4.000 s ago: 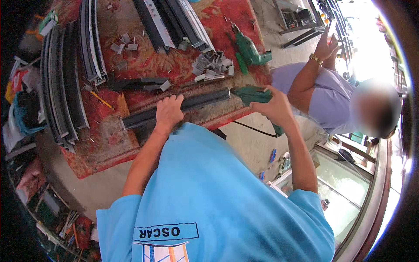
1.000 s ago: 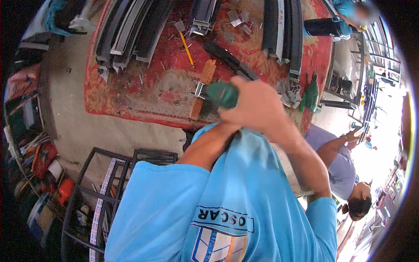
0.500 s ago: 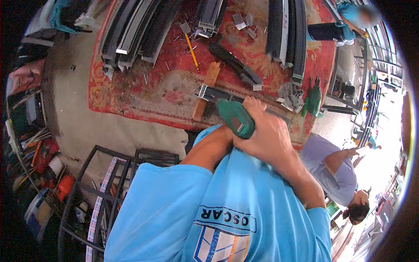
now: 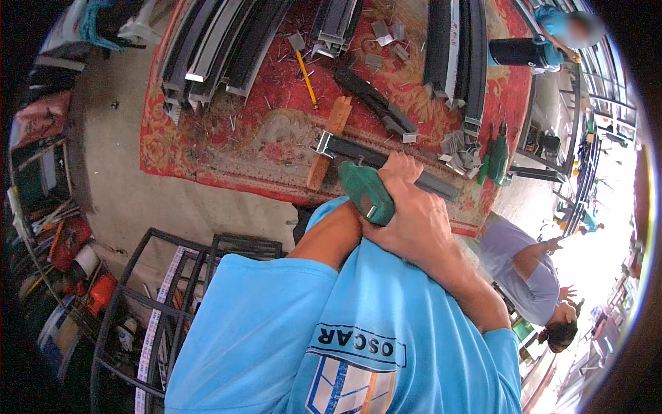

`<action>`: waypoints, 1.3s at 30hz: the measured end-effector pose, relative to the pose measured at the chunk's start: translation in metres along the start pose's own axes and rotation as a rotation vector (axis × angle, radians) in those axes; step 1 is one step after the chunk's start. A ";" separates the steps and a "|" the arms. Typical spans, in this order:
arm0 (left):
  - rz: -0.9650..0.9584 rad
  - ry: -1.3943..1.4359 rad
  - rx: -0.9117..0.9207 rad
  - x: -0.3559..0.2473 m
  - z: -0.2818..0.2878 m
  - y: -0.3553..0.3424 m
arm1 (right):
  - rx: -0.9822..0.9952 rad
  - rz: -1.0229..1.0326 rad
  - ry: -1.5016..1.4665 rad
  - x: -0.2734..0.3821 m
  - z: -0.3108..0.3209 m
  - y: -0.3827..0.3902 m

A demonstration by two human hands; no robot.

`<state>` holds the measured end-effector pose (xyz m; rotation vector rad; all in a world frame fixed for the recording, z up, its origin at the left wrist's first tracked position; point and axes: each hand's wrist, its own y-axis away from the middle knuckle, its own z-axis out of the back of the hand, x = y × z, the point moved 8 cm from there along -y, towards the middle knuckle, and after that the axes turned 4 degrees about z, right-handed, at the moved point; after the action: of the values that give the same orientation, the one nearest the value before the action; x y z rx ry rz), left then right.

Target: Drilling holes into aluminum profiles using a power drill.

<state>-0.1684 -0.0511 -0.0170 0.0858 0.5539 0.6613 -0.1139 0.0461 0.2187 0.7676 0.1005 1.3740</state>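
My right hand [image 4: 417, 217] is closed round a green power drill [image 4: 365, 193], held close in front of my shirt. The drill's back end faces up at me. Beneath it, a dark metal profile [image 4: 355, 152] with a bright silver end lies across a wooden block [image 4: 327, 148] near the carpet's front edge. My left forearm [image 4: 327, 238] passes under the drill. The left hand is mostly hidden behind the drill and the right hand. Some fingers [image 4: 402, 168] rest on the profile just beyond the drill; which hand they belong to is unclear.
On the red carpeted table [image 4: 227, 155] lie bundles of dark profiles [image 4: 227, 48], a yellow pencil [image 4: 307, 79], a long black tool [image 4: 376, 103], small metal brackets [image 4: 458, 152] and another green drill [image 4: 496, 155]. Black frames [image 4: 148, 303] stand at left. A person [image 4: 520, 259] is at right.
The drill and my right hand have shifted slightly left and toward me, baring more of the dark profile. At right, the person's hand has moved.
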 end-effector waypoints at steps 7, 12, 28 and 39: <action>-0.010 0.029 -0.037 0.002 0.008 0.001 | 0.000 0.013 0.010 0.003 -0.001 -0.003; -0.015 0.037 -0.016 0.000 0.008 0.000 | -0.021 0.021 0.025 0.003 -0.003 -0.004; -0.004 0.006 -0.032 -0.001 -0.002 -0.001 | 0.010 0.017 0.087 0.014 -0.001 -0.010; 0.025 0.131 -0.033 -0.004 -0.036 0.018 | 0.133 0.094 0.345 0.037 -0.003 -0.028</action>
<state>-0.1997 -0.0426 -0.0418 0.0180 0.6686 0.7033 -0.0834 0.0811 0.2145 0.6444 0.4340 1.5919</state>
